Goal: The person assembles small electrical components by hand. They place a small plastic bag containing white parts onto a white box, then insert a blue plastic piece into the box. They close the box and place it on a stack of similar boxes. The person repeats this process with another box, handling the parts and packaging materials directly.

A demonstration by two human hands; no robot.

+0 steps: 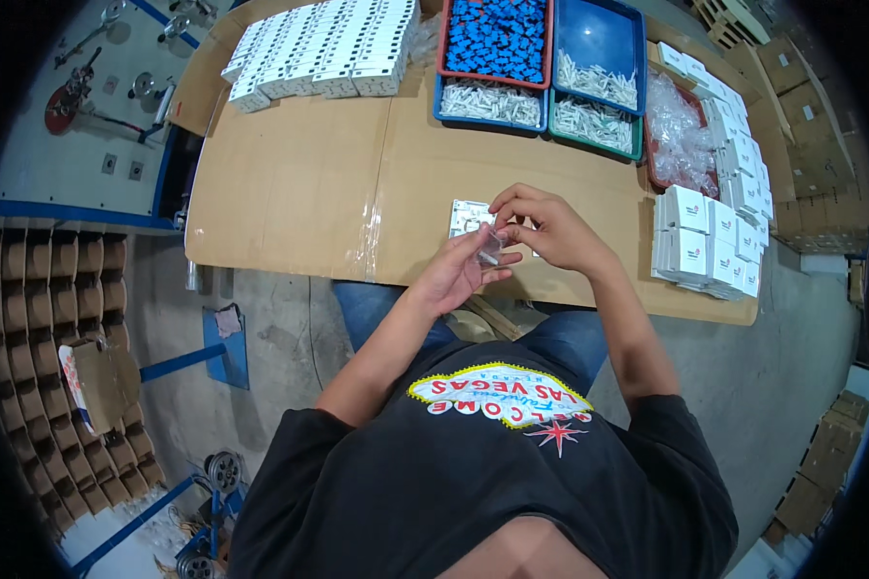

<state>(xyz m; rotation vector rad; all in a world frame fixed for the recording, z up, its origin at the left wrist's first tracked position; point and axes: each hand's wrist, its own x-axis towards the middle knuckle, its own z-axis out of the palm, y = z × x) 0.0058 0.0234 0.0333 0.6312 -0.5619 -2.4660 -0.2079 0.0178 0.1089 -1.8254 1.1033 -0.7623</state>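
My left hand (451, 274) is turned palm up near the table's front edge, its fingers around a small clear plastic bag (493, 247). Something small and white shows inside the bag, too small to name. From the right, my right hand (558, 232) pinches at the bag's upper edge, thumb and fingertips together. Just beyond the hands, a white printed sheet or flat box (467, 214) lies on the cardboard-covered table (290, 183); my fingers and the bag hide part of it.
Rows of white boxes (323, 48) stand at the back left. Behind the hands are a red tray of blue parts (497, 39) and trays of small white pieces (490, 103). A red tray of clear bags (676, 135) and stacked white boxes (710, 241) line the right side.
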